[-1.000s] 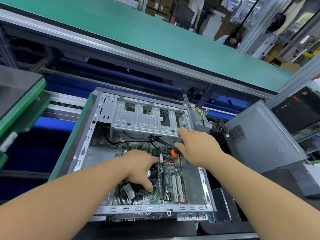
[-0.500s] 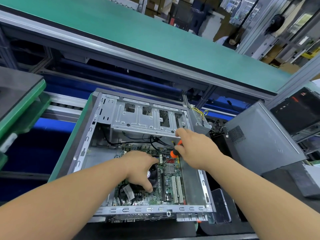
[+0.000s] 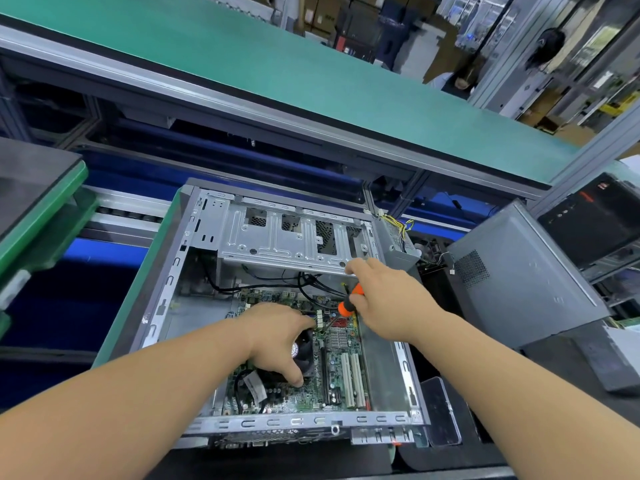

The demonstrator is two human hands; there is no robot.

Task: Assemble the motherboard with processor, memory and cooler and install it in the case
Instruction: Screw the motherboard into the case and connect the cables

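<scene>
An open grey computer case (image 3: 162,292) lies on its side in front of me. A green motherboard (image 3: 337,382) sits flat inside it. My left hand (image 3: 277,337) rests on the black cooler fan (image 3: 304,351), fingers spread over it, and hides most of it. My right hand (image 3: 384,299) grips an orange-handled screwdriver (image 3: 349,301). Its tip points down at the board just right of the cooler. Black cables run from under the metal drive cage (image 3: 277,244) to the board.
A second grey case (image 3: 519,278) stands at the right, with loose wires beside it. A long green conveyor belt (image 3: 277,64) runs across the back. A green-edged tray (image 3: 41,202) is at the left. A dark flat phone-like item (image 3: 440,410) lies right of the case.
My right hand has drawn back slightly and tilted the screwdriver, so more of its orange handle shows. My left hand stays on the cooler.
</scene>
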